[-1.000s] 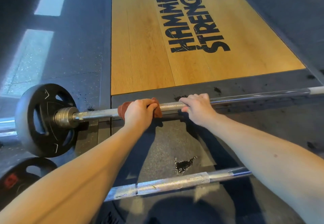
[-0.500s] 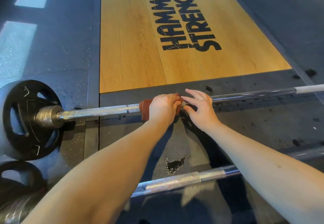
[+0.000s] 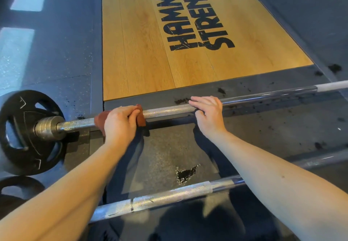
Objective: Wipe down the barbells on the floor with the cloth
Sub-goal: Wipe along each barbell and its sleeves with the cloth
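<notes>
Two barbells lie across your front, running 9 to 3 o'clock, the far barbell (image 3: 169,111) behind the near barbell (image 3: 160,199). On the far one, your left hand (image 3: 120,123) grips the cloth (image 3: 140,119) at 11 o'clock and your right hand (image 3: 209,114) rests at 1 o'clock. A weight plate (image 3: 28,131) sits on its 9 o'clock end. The platform (image 3: 141,52) stretches away at 12 o'clock.
</notes>
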A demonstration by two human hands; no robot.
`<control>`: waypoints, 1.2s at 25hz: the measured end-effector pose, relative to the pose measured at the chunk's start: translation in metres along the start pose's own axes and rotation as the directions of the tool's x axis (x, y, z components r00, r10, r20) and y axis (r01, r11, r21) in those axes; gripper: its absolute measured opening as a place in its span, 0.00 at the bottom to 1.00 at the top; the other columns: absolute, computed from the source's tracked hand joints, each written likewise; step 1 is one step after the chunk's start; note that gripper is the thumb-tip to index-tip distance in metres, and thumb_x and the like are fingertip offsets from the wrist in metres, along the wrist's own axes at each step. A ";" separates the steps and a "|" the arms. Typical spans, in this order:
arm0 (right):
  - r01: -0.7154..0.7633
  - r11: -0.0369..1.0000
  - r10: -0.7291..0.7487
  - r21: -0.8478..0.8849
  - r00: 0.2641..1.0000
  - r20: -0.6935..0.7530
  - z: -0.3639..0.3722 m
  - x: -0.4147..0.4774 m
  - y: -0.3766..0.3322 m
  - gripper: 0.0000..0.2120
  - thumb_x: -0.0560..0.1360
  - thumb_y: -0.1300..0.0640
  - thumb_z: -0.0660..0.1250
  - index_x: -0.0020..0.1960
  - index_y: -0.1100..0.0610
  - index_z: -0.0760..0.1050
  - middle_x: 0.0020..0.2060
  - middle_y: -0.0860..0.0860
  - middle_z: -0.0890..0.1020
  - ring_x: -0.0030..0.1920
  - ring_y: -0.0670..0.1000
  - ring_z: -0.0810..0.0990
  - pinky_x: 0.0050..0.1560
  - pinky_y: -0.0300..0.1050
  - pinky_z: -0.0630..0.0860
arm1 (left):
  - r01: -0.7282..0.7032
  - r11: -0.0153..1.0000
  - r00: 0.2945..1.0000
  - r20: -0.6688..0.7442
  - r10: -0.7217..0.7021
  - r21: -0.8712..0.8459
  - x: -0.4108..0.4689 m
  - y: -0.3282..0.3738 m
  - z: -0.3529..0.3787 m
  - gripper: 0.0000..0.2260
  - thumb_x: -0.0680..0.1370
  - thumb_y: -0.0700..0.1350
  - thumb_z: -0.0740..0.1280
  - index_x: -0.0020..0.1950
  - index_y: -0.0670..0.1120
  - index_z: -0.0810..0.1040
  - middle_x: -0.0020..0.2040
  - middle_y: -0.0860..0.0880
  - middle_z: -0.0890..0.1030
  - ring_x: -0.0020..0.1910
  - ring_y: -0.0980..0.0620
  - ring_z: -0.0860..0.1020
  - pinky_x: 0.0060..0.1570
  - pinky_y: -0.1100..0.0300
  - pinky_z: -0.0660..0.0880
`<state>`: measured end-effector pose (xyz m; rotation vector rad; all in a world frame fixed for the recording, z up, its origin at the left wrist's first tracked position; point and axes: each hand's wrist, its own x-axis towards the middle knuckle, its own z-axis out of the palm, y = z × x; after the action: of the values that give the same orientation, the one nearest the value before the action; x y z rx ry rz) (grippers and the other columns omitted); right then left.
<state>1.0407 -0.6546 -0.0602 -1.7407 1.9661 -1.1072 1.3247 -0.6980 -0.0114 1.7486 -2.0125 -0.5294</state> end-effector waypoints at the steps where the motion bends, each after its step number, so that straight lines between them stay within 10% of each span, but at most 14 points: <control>1: -0.015 1.000 0.016 0.010 1.000 -0.012 0.000 0.001 0.000 0.19 0.75 0.63 0.59 0.56 0.54 0.86 0.59 0.45 0.84 0.62 0.50 0.76 0.73 0.47 0.58 | -0.009 1.000 1.000 0.001 0.009 -0.011 0.002 0.019 0.015 0.11 0.83 0.48 0.65 0.60 0.49 0.85 0.55 0.49 0.85 0.55 0.47 0.81 0.58 0.53 0.74; 6: -0.003 1.000 0.002 -0.015 0.999 -0.033 -0.002 0.000 0.001 0.19 0.74 0.64 0.59 0.55 0.53 0.86 0.59 0.44 0.84 0.61 0.47 0.75 0.72 0.40 0.55 | -0.164 0.986 0.980 0.113 0.164 -0.015 0.014 0.104 0.082 0.12 0.83 0.49 0.64 0.56 0.49 0.86 0.52 0.47 0.86 0.52 0.44 0.82 0.53 0.54 0.74; 11: -0.048 0.999 0.049 0.022 0.998 -0.047 0.001 -0.001 0.000 0.17 0.77 0.65 0.62 0.55 0.52 0.86 0.58 0.43 0.84 0.63 0.46 0.74 0.75 0.45 0.55 | -0.222 0.974 0.968 0.134 0.214 0.041 0.006 0.032 0.027 0.11 0.84 0.52 0.61 0.61 0.57 0.82 0.58 0.55 0.83 0.58 0.51 0.79 0.64 0.54 0.73; 19: -0.065 0.998 0.063 -0.010 0.988 -0.140 0.013 0.000 -0.011 0.12 0.78 0.64 0.64 0.50 0.55 0.86 0.55 0.47 0.85 0.62 0.51 0.77 0.78 0.55 0.57 | 0.129 0.991 0.990 -0.066 -0.127 0.033 -0.024 -0.109 -0.081 0.11 0.83 0.45 0.65 0.62 0.53 0.81 0.60 0.53 0.82 0.61 0.51 0.78 0.69 0.48 0.72; 27: -0.139 0.990 0.139 0.005 0.990 -0.010 0.000 0.002 -0.020 0.17 0.80 0.69 0.61 0.55 0.54 0.86 0.61 0.47 0.83 0.67 0.50 0.72 0.78 0.46 0.53 | -0.022 0.999 0.999 -0.024 0.022 -0.029 -0.003 0.045 0.040 0.13 0.84 0.45 0.61 0.55 0.47 0.86 0.57 0.50 0.85 0.58 0.48 0.80 0.74 0.55 0.64; 30: -0.129 0.990 0.131 -0.057 0.991 0.026 -0.008 0.007 -0.016 0.19 0.79 0.70 0.60 0.55 0.54 0.86 0.61 0.47 0.82 0.66 0.50 0.71 0.72 0.41 0.55 | -0.095 0.995 0.993 0.064 0.096 -0.011 0.002 0.107 0.063 0.11 0.83 0.46 0.63 0.58 0.48 0.84 0.53 0.49 0.85 0.54 0.47 0.80 0.56 0.58 0.70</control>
<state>1.0458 -0.6580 -0.0419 -1.6198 2.0776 -0.9863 1.2016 -0.6852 -0.0064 1.6405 -2.1235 -0.5685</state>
